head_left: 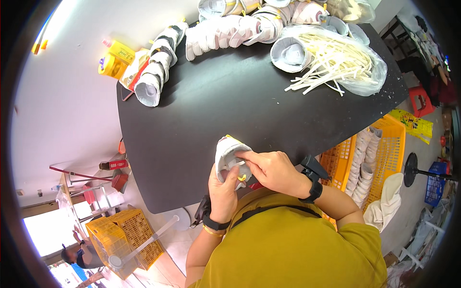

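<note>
At the near edge of the black table I hold a pale grey shoe upper (224, 148) with small yellow tabs, its opening facing up. My left hand (223, 193) is closed around its near left side, thumb over the rim. From the right, my right hand (276, 169) reaches into the opening, index finger and thumb bent at its edge. A short white strip (238, 164) shows inside by my left thumb; whether my right fingers touch it is hard to tell. Both wrists wear black bands.
Nested shoe uppers (221, 34) line the far side of the table (192, 125). A clear bag (379, 72) holds many cream strips (336, 57). Yellow bottles (115, 60) stand far left. An orange crate (391, 144) with stacked uppers is right of me; a person (86, 254) is at lower left.
</note>
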Available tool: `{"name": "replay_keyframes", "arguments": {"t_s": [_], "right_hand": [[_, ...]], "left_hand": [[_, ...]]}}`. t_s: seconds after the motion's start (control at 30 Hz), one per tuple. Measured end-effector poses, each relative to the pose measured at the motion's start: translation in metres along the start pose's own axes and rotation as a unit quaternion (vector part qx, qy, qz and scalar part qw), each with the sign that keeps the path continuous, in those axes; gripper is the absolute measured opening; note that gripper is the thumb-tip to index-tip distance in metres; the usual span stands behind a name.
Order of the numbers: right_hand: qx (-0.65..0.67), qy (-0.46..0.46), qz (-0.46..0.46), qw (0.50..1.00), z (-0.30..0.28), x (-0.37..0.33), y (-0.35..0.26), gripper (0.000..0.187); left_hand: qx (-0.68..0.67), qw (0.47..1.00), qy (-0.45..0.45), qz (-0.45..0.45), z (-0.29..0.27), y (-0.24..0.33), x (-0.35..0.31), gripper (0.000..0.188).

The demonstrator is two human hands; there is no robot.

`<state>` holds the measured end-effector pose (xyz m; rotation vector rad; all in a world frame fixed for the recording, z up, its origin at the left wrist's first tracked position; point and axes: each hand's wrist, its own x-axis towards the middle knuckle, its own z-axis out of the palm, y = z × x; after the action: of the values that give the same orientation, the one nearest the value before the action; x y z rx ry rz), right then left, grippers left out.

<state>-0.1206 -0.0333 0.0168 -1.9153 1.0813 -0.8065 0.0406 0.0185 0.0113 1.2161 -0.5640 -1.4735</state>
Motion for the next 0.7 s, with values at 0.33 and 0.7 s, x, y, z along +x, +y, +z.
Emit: {"name": "replay_keyframes", "arguments": {"t_s": [0.33,0.7], "right_hand": [[-0.112,0.057,-0.061,0.99,0.013,-0.009,-0.005,0.028],[-0.039,0.077,-0.009,0.996,0.011,-0.008,0.004,0.019]], "left_hand": [[0.074,0.996,0.03,0.035,0.003,0.001,0.003,0.027],[0.133,0.99,0.008,0.047,0.005,-0.009,0.003,0.025]]}}
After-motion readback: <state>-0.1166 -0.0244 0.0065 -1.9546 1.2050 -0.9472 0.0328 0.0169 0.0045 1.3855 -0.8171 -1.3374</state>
